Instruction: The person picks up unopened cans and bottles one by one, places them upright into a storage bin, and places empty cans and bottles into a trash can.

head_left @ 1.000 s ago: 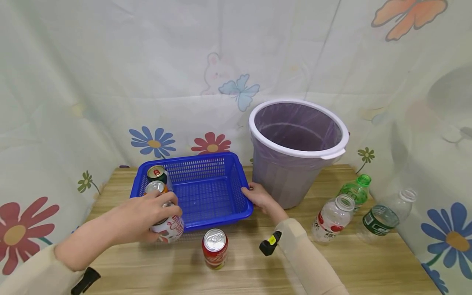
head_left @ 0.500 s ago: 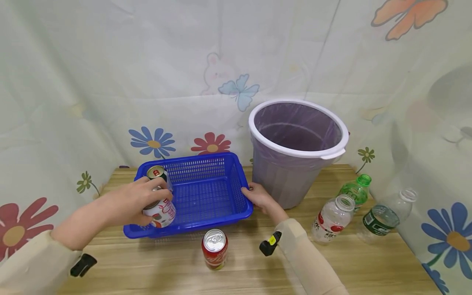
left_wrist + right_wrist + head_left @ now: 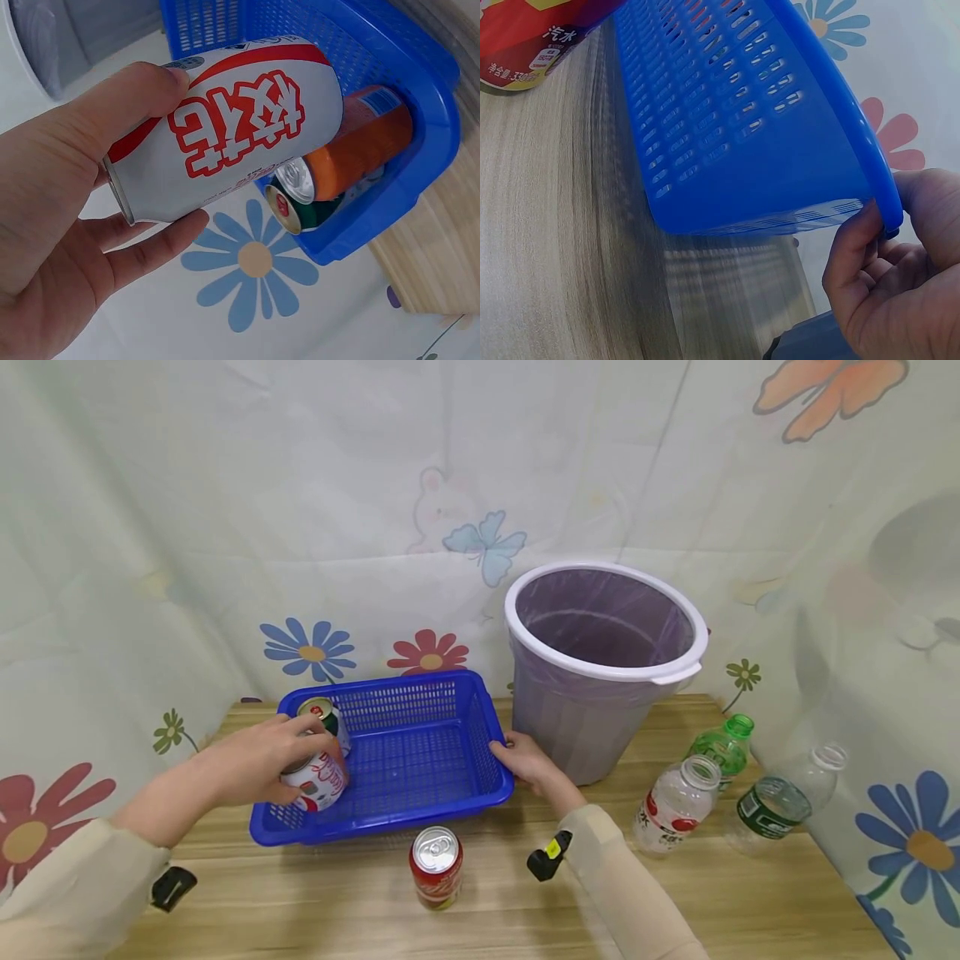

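My left hand (image 3: 258,762) grips a white drink can (image 3: 255,112) with red lettering, thumb on one side and fingers on the other. The can is over the left front part of the blue plastic basket (image 3: 480,793). Behind it in the basket stands a green-topped can (image 3: 327,717); the left wrist view also shows an orange can (image 3: 364,150) beside that one, mostly hidden by my hand in the head view. At the basket's right end, my right hand (image 3: 528,762) pinches the rim between thumb and fingers.
A red soda can (image 3: 437,868) stands on the wooden table in front of the basket. Right of the basket is a lined grey bin (image 3: 577,727). Several bottles stand at the far right: a green bottle (image 3: 723,747) and clear ones (image 3: 671,806). A patterned cloth (image 3: 337,552) hangs behind.
My left hand has carried the white can from the basket's front edge leftward and back, in over the basket's left front part. The right hand stays on the rim.
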Motion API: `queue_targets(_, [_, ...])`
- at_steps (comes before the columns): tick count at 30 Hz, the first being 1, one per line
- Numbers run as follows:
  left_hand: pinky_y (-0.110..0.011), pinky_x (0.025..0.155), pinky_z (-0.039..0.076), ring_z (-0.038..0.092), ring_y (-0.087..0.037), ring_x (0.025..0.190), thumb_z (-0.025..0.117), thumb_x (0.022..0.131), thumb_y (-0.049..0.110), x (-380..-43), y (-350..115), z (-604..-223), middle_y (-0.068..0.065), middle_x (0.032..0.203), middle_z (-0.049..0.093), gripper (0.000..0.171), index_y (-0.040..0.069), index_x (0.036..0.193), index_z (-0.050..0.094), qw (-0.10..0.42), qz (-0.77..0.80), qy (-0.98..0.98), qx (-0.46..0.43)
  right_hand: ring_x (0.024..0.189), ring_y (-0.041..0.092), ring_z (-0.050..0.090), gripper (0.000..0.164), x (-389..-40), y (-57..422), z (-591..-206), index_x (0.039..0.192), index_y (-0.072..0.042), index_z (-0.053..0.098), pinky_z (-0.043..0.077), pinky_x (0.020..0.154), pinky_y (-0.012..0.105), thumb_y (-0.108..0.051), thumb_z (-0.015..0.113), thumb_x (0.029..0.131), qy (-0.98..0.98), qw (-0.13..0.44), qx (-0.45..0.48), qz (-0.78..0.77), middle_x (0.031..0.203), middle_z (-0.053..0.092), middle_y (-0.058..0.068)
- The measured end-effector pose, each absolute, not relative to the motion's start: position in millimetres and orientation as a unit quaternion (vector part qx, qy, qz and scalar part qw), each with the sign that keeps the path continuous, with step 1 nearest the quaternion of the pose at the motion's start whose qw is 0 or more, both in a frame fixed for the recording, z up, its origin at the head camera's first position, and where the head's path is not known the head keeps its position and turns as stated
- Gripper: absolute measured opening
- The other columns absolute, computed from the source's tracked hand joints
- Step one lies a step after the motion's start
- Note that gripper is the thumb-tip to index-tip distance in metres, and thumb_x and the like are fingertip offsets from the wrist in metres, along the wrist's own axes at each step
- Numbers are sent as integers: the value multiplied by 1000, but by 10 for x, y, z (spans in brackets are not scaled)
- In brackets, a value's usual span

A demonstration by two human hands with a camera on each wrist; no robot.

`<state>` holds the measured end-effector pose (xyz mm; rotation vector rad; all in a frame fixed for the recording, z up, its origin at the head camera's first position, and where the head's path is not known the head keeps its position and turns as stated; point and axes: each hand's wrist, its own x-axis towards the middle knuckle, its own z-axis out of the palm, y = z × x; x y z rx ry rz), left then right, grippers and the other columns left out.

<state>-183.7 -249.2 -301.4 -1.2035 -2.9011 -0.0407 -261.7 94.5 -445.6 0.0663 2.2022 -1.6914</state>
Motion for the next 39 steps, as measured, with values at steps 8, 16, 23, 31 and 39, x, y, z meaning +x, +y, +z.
queue_targets(8, [-33, 64, 52, 52, -22, 84, 84, 62, 16, -1906, -2573, -3092, -3, 104, 51, 51, 19, 106, 58, -14, -4, -929, -369, 86, 31, 65, 35, -2618, 946, -4454, 119, 3, 49, 57, 67, 35, -21, 49, 93, 783, 181, 31, -595, 106, 61, 24])
queue_targets(16, [-37, 66, 53, 54, -26, 87, 82, 65, 19, -1954, -2569, -3157, -9, 110, 51, 51, 15, 110, 58, -39, 0, -935, -353, 85, 31, 65, 32, -2625, 937, -4457, 114, 2, 51, 56, 65, 36, -22, 49, 93, 784, 179, 33, -594, 103, 62, 23])
queue_targets(23, [-43, 70, 53, 53, -29, 91, 82, 65, 18, -1962, -2552, -3232, -9, 110, 52, 52, 17, 111, 60, -51, -7, -938, -343, 77, 26, 66, 30, -2613, 932, -4464, 112, 2, 52, 56, 68, 40, -21, 49, 93, 785, 172, 35, -594, 101, 62, 24])
queue_targets(31, [-46, 71, 53, 54, -30, 92, 82, 64, 17, -1979, -2562, -3348, -7, 112, 52, 50, 26, 108, 60, -67, -20, -940, -333, 82, 31, 66, 29, -2598, 930, -4459, 110, 2, 52, 56, 69, 41, -20, 49, 93, 784, 171, 38, -595, 101, 62, 24])
queue_targets(39, [-43, 71, 53, 55, -28, 91, 83, 63, 14, -1972, -2585, -3467, -5, 105, 52, 48, 23, 105, 61, -57, -27, -937, -342, 80, 28, 66, 31, -2603, 934, -4461, 112, 3, 52, 56, 68, 41, -21, 49, 92, 783, 171, 33, -597, 102, 62, 24])
